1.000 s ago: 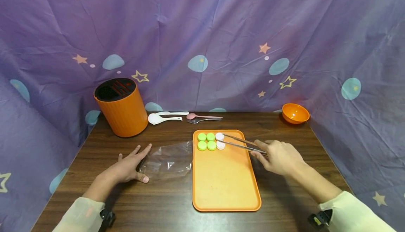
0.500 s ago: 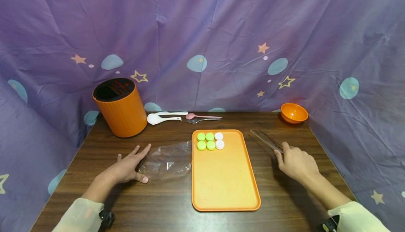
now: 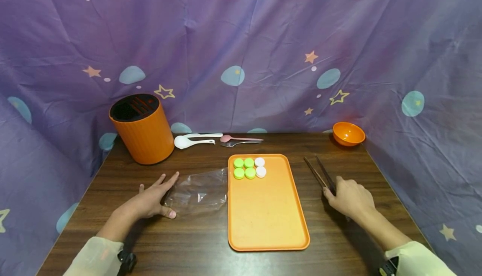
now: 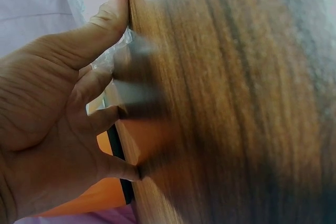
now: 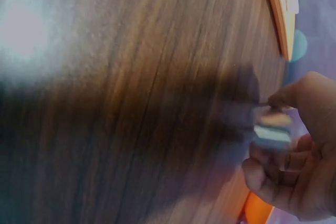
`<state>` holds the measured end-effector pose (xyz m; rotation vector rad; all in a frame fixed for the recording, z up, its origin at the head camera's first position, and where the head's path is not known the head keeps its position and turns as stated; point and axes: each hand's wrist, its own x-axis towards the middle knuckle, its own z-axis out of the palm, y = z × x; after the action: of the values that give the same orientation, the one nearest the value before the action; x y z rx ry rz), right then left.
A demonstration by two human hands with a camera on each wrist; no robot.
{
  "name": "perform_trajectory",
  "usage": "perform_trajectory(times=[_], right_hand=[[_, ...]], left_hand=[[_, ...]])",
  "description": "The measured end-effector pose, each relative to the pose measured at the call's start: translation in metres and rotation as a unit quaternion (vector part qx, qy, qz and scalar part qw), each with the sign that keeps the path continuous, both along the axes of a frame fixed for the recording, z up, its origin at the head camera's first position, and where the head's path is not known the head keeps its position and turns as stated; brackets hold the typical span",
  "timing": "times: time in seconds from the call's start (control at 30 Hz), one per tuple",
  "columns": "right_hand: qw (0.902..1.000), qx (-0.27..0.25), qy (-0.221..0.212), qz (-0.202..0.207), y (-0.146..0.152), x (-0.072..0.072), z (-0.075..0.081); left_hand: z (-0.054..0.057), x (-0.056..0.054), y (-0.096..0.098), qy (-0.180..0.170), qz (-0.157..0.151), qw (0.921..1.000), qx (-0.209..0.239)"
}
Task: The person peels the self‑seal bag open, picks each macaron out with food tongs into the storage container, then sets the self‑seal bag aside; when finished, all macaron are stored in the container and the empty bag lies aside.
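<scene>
My right hand (image 3: 352,196) grips a pair of long metal tongs (image 3: 315,172) to the right of the orange tray (image 3: 267,213). The two tong arms stand apart at the tips, with nothing between them. Blur hides much of the tongs in the right wrist view, where the thumb and curled fingers (image 5: 257,174) show. Spread out, my left hand (image 3: 150,200) rests its fingertips on the table at the left end of a clear plastic bag (image 3: 199,188). At the tray's far left corner sit several green discs (image 3: 239,173) beside two white discs (image 3: 260,172).
An orange knife block (image 3: 144,134) stands at the back left. White spoons (image 3: 183,142), a pink spoon (image 3: 226,138) and a fork (image 3: 230,144) lie along the back edge. An orange bowl (image 3: 348,134) sits at the back right, and a purple curtain (image 3: 203,58) surrounds the table.
My right hand has drawn the tongs away from the white discs, off the tray and onto the right side of the table. The left hand has stayed in place.
</scene>
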<state>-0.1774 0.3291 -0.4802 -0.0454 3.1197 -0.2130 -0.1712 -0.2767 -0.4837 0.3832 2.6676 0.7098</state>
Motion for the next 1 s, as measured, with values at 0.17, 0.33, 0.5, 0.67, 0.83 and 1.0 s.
perform_trajectory(times=[0.17, 0.33, 0.5, 0.67, 0.83, 1.0], right_hand=[[0.9997, -0.012, -0.022, 0.005, -0.003, -0.002, -0.003], [0.9997, -0.01, -0.02, 0.006, -0.003, -0.002, -0.005], [0.9998, 0.004, -0.018, 0.008, -0.002, -0.002, -0.003], [0.9999, 0.011, -0.012, 0.001, -0.006, -0.002, 0.004], [0.9988, 0.002, 0.04, 0.028, -0.021, -0.003, 0.012], [0.9878, -0.012, 0.124, 0.093, -0.041, 0.001, 0.014]], left_hand=[[0.001, 0.003, -0.001, -0.013, 0.002, 0.9997, 0.019], [0.009, 0.005, 0.003, -0.021, 0.001, 0.9998, 0.008], [0.012, 0.004, 0.006, -0.021, 0.002, 0.9998, -0.004], [0.013, 0.006, 0.008, -0.031, 0.006, 0.9995, 0.002], [0.014, 0.006, 0.009, -0.026, 0.003, 0.9996, 0.008], [0.018, 0.006, 0.008, 0.002, -0.012, 0.9997, 0.021]])
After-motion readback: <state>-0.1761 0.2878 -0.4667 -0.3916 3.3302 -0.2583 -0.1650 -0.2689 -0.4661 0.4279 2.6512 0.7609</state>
